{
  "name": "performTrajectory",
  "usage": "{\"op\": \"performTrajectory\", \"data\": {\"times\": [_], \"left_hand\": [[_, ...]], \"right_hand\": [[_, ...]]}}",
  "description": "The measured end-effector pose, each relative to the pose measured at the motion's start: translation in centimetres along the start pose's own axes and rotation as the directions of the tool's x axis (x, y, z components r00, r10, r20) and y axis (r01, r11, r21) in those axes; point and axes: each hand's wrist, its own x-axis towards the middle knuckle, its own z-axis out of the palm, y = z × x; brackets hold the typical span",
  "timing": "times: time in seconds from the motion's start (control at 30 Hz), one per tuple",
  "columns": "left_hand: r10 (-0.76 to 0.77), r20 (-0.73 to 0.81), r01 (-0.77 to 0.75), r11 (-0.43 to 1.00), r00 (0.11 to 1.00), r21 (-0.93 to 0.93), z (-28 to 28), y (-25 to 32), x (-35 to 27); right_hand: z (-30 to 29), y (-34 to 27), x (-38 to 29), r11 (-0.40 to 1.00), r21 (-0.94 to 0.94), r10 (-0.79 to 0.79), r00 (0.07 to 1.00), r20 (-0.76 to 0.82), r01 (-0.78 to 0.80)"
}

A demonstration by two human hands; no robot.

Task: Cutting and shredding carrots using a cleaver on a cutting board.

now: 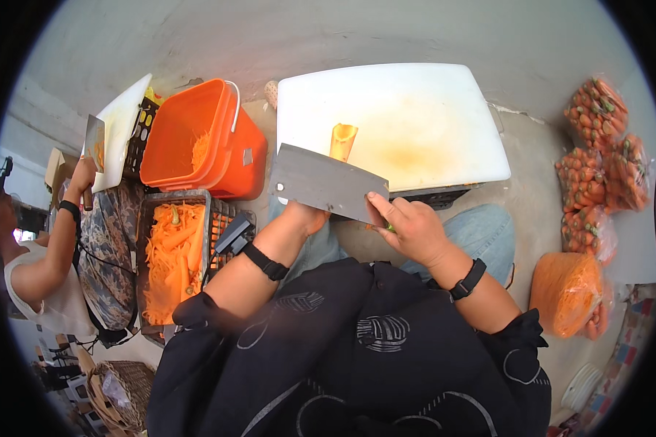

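A wide metal cleaver (328, 183) is held level in front of me, over the near left edge of a white cutting board (443, 120). My right hand (413, 226) grips it at its right end, the index finger against the blade; a small green bit shows by the thumb. My left hand (309, 217) is under the blade's lower edge, its fingers hidden behind the metal, so what it holds cannot be seen. Beyond the blade, a peeled orange piece, likely carrot (343, 141), shows its pale, hollowed-looking end over the board; its lower part is hidden.
At left are an orange bucket (246, 158) with shreds and a black crate (205, 199) of peeled carrots and shavings. A co-worker (49, 262) holds another cleaver (94, 145) by a second board (121, 123). Bagged carrots (596, 114) and a bag of orange shreds (566, 295) lie right.
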Motion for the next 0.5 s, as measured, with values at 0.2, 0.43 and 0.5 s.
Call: {"op": "performTrajectory", "data": {"times": [0.2,0.43,0.5], "left_hand": [[-0.03,0.217,0.056,0.992,0.976,-0.116,-2.4,-0.7,0.7],[-0.065,0.051,0.071,0.988,0.997,-0.139,1.3,-0.9,-1.6],[-0.047,0.139,0.063,0.991,0.989,-0.115,1.3,-1.2,-2.0]], "right_hand": [[-0.3,-1.2,0.1,0.996,0.078,-0.051,0.999,-0.015,0.052],[0.6,-1.3,-0.4,0.995,0.079,-0.06,0.997,-0.055,0.064],[0.4,-1.3,-0.5,0.993,0.093,-0.068,0.996,-0.052,0.073]]}}
